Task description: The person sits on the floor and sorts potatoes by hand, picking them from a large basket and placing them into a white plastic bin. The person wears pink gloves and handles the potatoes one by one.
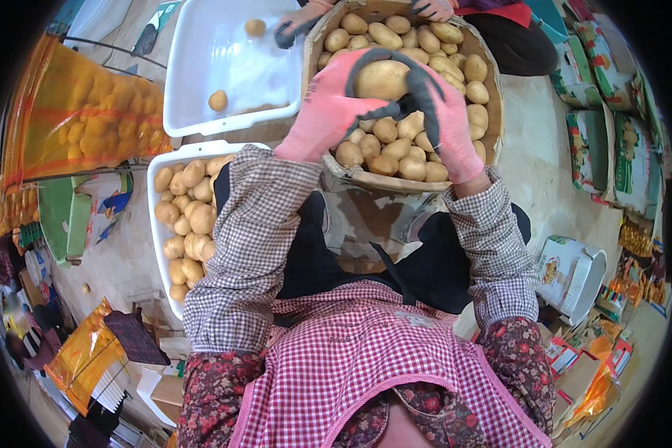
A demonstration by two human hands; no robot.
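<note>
My left hand [327, 106] and my right hand [445, 112] wear pink knit gloves with dark grey coated palms and fingers. Together they hold one large potato [382, 80] from both sides, above a cardboard-rimmed container [498, 106] heaped with potatoes. To the left, a white plastic tub [182, 120] holds a few potatoes, one of them near its lower edge. Nearer to me, a second white tub [157, 235] is filled with potatoes and partly hidden by my left sleeve.
Across the container, a co-worker's gloved hands [297, 25] reach in at the top. An orange mesh bag of potatoes [89, 117] hangs on a frame at left. Printed cardboard boxes [588, 151] line the right side; another box [571, 274] lies on the floor nearer me.
</note>
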